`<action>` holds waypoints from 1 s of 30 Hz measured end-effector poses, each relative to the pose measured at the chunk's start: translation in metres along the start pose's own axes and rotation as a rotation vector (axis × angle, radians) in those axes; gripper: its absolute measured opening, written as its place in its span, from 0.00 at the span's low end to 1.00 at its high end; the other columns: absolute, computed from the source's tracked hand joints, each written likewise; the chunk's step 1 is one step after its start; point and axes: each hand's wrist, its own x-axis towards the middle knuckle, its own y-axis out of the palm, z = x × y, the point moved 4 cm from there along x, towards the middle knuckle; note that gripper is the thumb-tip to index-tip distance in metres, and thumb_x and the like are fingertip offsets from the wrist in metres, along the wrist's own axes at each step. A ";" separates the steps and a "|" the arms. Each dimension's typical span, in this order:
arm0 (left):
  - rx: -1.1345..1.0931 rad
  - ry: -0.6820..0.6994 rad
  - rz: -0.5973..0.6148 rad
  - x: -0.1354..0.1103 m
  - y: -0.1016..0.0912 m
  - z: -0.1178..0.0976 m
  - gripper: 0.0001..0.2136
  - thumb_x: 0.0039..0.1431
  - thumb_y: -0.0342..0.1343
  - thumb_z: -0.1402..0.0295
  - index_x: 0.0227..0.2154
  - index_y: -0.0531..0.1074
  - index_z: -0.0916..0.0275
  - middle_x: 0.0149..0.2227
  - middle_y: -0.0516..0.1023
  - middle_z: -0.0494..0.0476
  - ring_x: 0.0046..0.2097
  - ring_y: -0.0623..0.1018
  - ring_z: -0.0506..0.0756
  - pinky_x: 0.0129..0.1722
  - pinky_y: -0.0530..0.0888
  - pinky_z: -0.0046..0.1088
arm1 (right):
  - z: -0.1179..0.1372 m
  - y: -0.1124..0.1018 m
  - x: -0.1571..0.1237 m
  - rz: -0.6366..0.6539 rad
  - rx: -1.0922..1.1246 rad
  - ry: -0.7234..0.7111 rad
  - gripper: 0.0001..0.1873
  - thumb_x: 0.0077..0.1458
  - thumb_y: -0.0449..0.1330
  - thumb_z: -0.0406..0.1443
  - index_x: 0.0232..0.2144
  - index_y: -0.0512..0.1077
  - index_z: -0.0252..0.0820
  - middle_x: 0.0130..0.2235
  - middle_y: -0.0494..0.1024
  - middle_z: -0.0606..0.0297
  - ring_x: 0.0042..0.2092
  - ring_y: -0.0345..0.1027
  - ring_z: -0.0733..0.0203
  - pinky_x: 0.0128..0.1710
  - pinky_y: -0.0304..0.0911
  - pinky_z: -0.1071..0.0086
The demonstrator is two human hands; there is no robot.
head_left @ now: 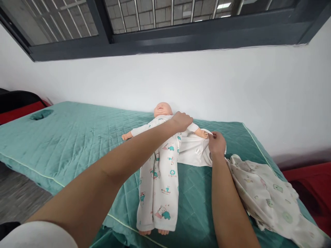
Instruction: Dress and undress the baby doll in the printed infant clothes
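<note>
A baby doll (162, 109) lies on its back, dressed in a white printed outfit (165, 193) with long legs. Its bare feet point towards me. My left hand (182, 121) reaches across the doll's chest and is closed around its upper arm at the white sleeve; the fingertips are partly hidden. Beside the doll, a white garment (193, 151) is spread out, partly under the doll's side. My right hand (217, 143) pinches the edge of this garment, close to the doll's small hand (201, 133).
A quilted green cover (85, 137) lies over the bed against a white wall (232, 82). To the right is a crumpled printed cloth (274, 196). Red furniture (310, 186) stands past the bed's right end. A dark window frame (181, 38) runs along the wall above.
</note>
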 end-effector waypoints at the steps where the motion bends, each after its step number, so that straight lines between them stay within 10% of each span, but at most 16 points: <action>1: -0.002 0.002 0.000 -0.002 0.000 0.000 0.18 0.59 0.54 0.77 0.53 0.74 0.65 0.51 0.80 0.68 0.53 0.78 0.64 0.47 0.71 0.37 | -0.001 0.000 0.002 -0.003 0.072 0.006 0.08 0.47 0.62 0.39 0.31 0.74 0.43 0.35 0.81 0.59 0.40 0.73 0.52 0.47 0.67 0.58; 8: -0.119 0.022 0.026 -0.002 0.010 -0.017 0.20 0.60 0.57 0.74 0.56 0.71 0.66 0.53 0.79 0.69 0.52 0.79 0.65 0.48 0.72 0.40 | -0.007 0.000 0.011 -0.077 0.530 0.032 0.12 0.38 0.64 0.35 0.30 0.72 0.42 0.36 0.83 0.61 0.41 0.78 0.55 0.42 0.74 0.60; 16: -0.289 -0.105 -0.027 -0.025 0.010 -0.053 0.17 0.65 0.51 0.73 0.55 0.72 0.69 0.57 0.76 0.69 0.58 0.74 0.66 0.55 0.69 0.46 | 0.000 -0.010 -0.002 -0.355 0.494 -0.064 0.14 0.40 0.55 0.29 0.32 0.74 0.43 0.41 0.82 0.62 0.49 0.76 0.53 0.59 0.67 0.51; 20: -0.453 -0.160 -0.332 -0.083 0.012 -0.018 0.11 0.66 0.50 0.70 0.44 0.77 0.66 0.49 0.80 0.65 0.54 0.76 0.63 0.55 0.70 0.44 | 0.028 0.009 -0.034 -0.210 0.250 -0.289 0.14 0.46 0.54 0.31 0.36 0.75 0.43 0.47 0.82 0.60 0.54 0.74 0.52 0.61 0.63 0.50; 24: -0.889 -0.405 -0.612 -0.132 0.059 0.050 0.12 0.68 0.50 0.65 0.48 0.75 0.62 0.53 0.79 0.62 0.57 0.75 0.61 0.59 0.69 0.40 | 0.063 0.040 -0.085 0.047 0.146 -0.396 0.10 0.58 0.58 0.38 0.40 0.76 0.46 0.55 0.79 0.60 0.59 0.69 0.52 0.64 0.60 0.50; 30: -1.446 -0.494 -0.652 -0.139 0.116 0.081 0.17 0.64 0.56 0.58 0.52 0.73 0.59 0.65 0.69 0.61 0.67 0.66 0.59 0.69 0.59 0.39 | 0.088 0.070 -0.123 0.390 0.224 -0.271 0.20 0.60 0.63 0.48 0.52 0.73 0.53 0.67 0.67 0.64 0.69 0.56 0.51 0.70 0.51 0.49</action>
